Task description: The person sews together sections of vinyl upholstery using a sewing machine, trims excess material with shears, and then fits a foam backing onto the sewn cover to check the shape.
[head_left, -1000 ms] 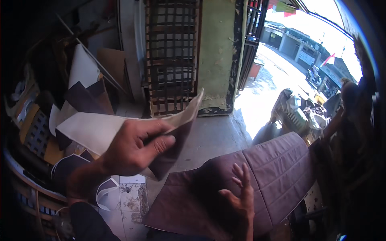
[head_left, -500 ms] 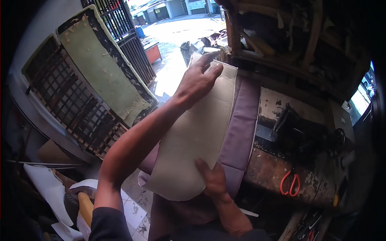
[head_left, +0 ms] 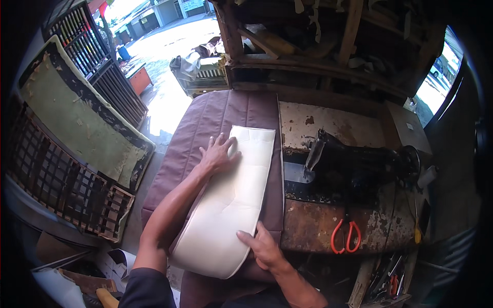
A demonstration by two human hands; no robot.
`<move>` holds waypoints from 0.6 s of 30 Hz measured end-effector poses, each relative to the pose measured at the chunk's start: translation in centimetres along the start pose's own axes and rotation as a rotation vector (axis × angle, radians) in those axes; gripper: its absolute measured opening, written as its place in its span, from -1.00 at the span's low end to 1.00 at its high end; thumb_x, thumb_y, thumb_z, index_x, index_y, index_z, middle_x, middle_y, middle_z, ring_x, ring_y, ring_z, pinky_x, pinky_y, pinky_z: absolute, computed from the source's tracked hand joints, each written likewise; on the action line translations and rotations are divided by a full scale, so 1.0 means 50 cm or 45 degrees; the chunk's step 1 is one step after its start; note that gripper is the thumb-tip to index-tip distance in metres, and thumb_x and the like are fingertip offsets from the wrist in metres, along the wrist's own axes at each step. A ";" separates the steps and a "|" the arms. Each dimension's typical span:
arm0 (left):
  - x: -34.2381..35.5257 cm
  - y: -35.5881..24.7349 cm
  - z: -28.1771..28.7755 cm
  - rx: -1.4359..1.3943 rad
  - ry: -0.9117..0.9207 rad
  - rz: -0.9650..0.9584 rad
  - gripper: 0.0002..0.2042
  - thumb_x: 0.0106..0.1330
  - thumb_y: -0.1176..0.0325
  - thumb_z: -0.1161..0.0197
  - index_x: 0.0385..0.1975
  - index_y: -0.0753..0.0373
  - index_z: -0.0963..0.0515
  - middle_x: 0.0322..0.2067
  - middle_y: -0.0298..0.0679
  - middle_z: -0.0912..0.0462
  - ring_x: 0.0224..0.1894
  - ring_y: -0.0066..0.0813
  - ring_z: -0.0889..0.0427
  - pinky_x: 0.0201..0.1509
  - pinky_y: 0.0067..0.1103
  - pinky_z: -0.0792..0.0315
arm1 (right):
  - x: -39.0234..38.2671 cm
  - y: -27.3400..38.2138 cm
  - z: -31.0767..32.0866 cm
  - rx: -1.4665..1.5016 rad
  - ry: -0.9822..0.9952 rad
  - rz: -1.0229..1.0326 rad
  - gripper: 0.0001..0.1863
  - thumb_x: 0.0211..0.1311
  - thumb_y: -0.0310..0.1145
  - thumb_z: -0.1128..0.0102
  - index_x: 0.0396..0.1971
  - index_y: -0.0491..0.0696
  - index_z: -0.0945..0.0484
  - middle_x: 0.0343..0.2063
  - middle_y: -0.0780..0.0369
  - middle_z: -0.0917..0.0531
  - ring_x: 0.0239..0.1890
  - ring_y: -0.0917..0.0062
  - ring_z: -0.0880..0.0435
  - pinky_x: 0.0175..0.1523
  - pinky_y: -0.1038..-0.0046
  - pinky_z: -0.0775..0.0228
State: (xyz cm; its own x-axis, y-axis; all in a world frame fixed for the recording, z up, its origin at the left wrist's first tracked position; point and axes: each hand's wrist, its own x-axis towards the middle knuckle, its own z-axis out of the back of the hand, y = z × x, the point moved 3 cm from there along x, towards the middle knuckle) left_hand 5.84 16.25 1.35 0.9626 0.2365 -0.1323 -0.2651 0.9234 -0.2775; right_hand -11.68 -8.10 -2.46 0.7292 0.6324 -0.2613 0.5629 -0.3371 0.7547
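A long cream padded panel (head_left: 228, 197) with a stitched edge lies over a brown upholstery piece (head_left: 197, 120); its near end is rounded and hangs toward me. My left hand (head_left: 218, 155) is open, fingers spread, at the panel's left edge near its far end. At the near right edge, my right hand (head_left: 264, 247) pinches the panel, thumb on top and the other fingers mostly hidden beneath. Just right of the brown piece stands a black sewing machine (head_left: 354, 167) on a worn table (head_left: 308, 220).
A red-handled cutting tool (head_left: 346, 236) lies on the table's near edge. Below it, a rack (head_left: 387, 282) holds several tools. Wooden shelving (head_left: 318, 66) stands behind. On the left lean a foam-edged panel (head_left: 84, 115) and a webbed frame (head_left: 61, 179), with scraps (head_left: 56, 287) below.
The cream panel has come down from a raised, tilted position onto the brown piece. My left hand has released its far end and spread its fingers. The whole view has shifted.
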 end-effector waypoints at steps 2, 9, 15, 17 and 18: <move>-0.040 0.065 -0.055 -0.030 -0.136 -0.034 -0.26 0.42 -0.24 -0.10 0.56 -0.06 -0.26 0.60 0.01 -0.09 0.65 0.16 0.09 0.57 0.28 0.25 | -0.076 -0.024 -0.011 -0.121 -0.005 -0.356 -0.30 0.54 -0.20 -0.25 0.44 -0.15 -0.09 -0.12 0.03 -0.75 -0.19 0.48 -0.77 -0.37 0.48 -0.64; -0.309 0.038 -0.064 -0.066 -0.005 -0.184 -0.22 0.41 -0.25 -0.10 0.56 0.03 -0.26 0.59 -0.05 -0.15 0.66 0.02 0.05 0.63 0.11 0.35 | -0.111 -0.034 -0.021 0.182 -0.286 -0.043 -0.34 0.54 -0.38 -0.22 0.46 -0.18 -0.12 -0.01 0.04 -0.72 -0.04 0.54 -0.73 0.10 0.54 -0.55; -0.448 0.072 -0.030 -0.799 0.121 -0.160 -0.06 0.49 -0.38 0.13 0.63 0.26 0.09 0.48 0.08 -0.35 0.61 0.01 -0.13 0.66 -0.12 0.25 | -0.051 0.110 -0.007 -0.590 -0.268 0.451 -0.45 0.65 -0.32 0.02 0.46 -0.26 -0.16 0.19 -0.06 -0.57 0.19 0.39 -0.60 0.30 0.39 -0.43; -0.482 0.114 -0.044 -1.015 0.122 -0.072 -0.10 0.50 -0.36 0.09 0.64 0.15 0.04 0.46 0.05 -0.40 0.57 0.08 -0.18 0.63 -0.13 0.08 | -0.002 0.112 0.037 -0.849 -0.359 0.669 -0.48 0.66 -0.34 0.04 0.45 -0.29 -0.21 0.20 -0.08 -0.56 0.24 0.34 -0.56 0.37 0.37 -0.35; -0.486 0.127 -0.041 -1.015 0.118 -0.067 -0.10 0.50 -0.36 0.09 0.64 0.15 0.04 0.46 0.05 -0.40 0.57 0.08 -0.18 0.63 -0.13 0.08 | 0.032 0.137 0.047 -0.857 -0.361 0.727 -0.48 0.65 -0.34 0.03 0.43 -0.31 -0.24 0.21 -0.08 -0.56 0.25 0.33 -0.56 0.38 0.37 -0.34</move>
State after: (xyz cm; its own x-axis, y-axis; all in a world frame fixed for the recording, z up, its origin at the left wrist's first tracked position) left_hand -19.33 15.75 0.86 0.9756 0.1402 -0.1692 -0.2140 0.4305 -0.8769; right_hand -5.77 -11.05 0.86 0.9444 0.2707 0.1869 -0.1906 -0.0127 0.9816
